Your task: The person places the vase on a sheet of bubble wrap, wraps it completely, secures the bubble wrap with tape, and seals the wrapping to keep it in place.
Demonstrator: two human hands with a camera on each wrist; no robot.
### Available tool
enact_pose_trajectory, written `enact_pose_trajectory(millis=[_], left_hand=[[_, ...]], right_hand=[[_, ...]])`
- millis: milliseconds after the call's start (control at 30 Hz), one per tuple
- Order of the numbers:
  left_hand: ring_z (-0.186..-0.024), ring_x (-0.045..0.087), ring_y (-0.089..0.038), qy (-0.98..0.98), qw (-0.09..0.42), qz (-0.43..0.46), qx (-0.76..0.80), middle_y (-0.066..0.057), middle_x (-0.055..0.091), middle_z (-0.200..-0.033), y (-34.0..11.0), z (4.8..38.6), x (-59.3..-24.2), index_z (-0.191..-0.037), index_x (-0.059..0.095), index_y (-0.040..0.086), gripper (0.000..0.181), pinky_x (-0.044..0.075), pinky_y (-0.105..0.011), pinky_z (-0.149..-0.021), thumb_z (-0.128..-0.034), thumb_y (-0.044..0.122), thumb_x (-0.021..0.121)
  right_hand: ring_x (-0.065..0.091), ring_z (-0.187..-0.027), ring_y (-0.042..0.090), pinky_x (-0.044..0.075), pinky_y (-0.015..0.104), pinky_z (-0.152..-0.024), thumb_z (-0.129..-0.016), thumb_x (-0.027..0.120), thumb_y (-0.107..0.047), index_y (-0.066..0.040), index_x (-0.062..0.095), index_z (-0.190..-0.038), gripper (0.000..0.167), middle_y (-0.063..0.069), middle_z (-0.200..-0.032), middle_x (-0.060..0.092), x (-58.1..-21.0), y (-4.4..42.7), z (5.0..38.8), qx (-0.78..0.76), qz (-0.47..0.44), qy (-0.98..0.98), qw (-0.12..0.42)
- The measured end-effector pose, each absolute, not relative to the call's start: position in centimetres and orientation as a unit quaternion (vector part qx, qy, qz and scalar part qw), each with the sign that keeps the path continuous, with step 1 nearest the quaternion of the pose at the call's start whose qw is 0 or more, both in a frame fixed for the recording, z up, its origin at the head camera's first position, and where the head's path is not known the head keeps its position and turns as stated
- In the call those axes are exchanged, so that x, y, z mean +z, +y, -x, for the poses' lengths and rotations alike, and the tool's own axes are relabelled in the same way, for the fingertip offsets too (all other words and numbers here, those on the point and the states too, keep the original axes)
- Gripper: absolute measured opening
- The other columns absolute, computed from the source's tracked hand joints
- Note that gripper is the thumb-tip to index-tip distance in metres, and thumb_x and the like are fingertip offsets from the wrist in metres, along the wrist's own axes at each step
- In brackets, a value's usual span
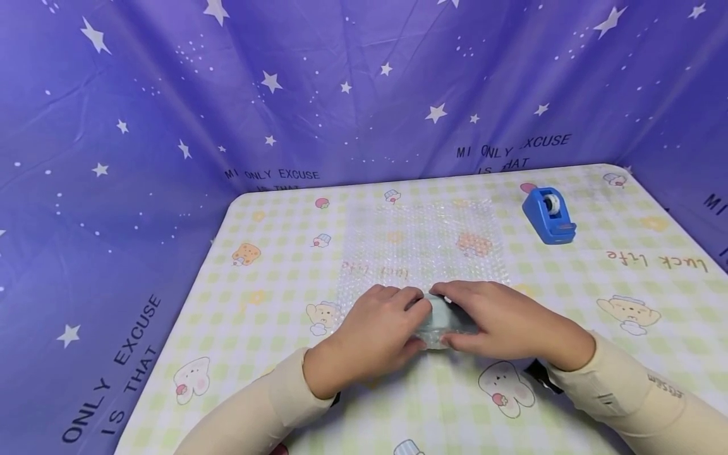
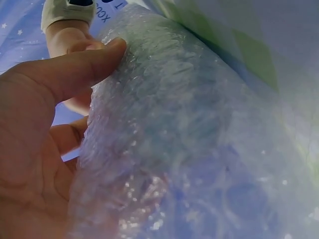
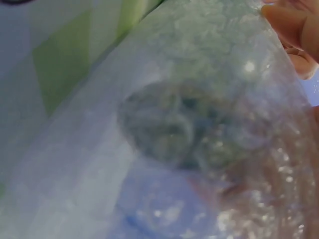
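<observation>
Near the front of the table, a pale green object [image 1: 439, 311] lies rolled in one end of a clear bubble wrap sheet [image 1: 421, 227]. My left hand [image 1: 378, 325] grips the roll from the left, and my right hand [image 1: 506, 319] holds its right end. The left wrist view shows the left thumb [image 2: 94, 64] on the near face of the wrap, with other fingers behind it. Through the wrap in the right wrist view, a dark round end [image 3: 174, 129] appears blurred. The object's kind cannot be made out.
A blue tape dispenser [image 1: 548, 215] with a roll of tape stands at the back right. The flat part of the bubble wrap stretches toward the back of the checked tablecloth [image 1: 273, 253]. A purple star-printed curtain [image 1: 341, 95] hangs behind the table.
</observation>
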State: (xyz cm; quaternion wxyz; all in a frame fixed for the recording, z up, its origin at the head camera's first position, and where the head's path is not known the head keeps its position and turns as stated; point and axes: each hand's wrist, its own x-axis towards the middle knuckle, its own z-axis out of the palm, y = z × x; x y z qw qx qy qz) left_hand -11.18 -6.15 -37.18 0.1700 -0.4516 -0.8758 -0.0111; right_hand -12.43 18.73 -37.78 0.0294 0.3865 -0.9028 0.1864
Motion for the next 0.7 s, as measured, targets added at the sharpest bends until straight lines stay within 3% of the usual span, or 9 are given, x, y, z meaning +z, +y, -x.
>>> enact_pose_trajectory(millis=[333, 700], left_hand=[[-0.097, 0.072, -0.017, -0.877, 0.159, 0.453, -0.021, 0.002, 0.069, -0.118, -6.19, 11.36, -37.21, -0.115, 0.067, 0.019, 0.046, 0.057, -0.038, -0.085, -0.083, 0.048, 0.082], [-0.098, 0.072, -0.016, -0.875, 0.152, 0.459, -0.035, 0.002, 0.07, -0.119, -6.32, 11.65, -37.14, -0.118, 0.067, 0.02, 0.046, 0.057, -0.038, -0.085, -0.0843, 0.047, 0.081]], right_hand=[[0.061, -0.101, -0.004, 0.055, 0.028, -0.086, -0.087, 0.079, -0.045, -0.019, 0.06, -0.138, 0.06, -0.018, -0.127, 0.064, -37.85, 18.73, 12.56, 0.19, -0.382, -0.904, 0.018], [0.064, -0.112, 0.002, 0.056, 0.035, -0.092, -0.091, 0.075, -0.045, -0.016, 0.059, -0.14, 0.059, -0.012, -0.132, 0.066, -37.89, 18.97, 12.71, 0.196, -0.387, -0.901, 0.013]])
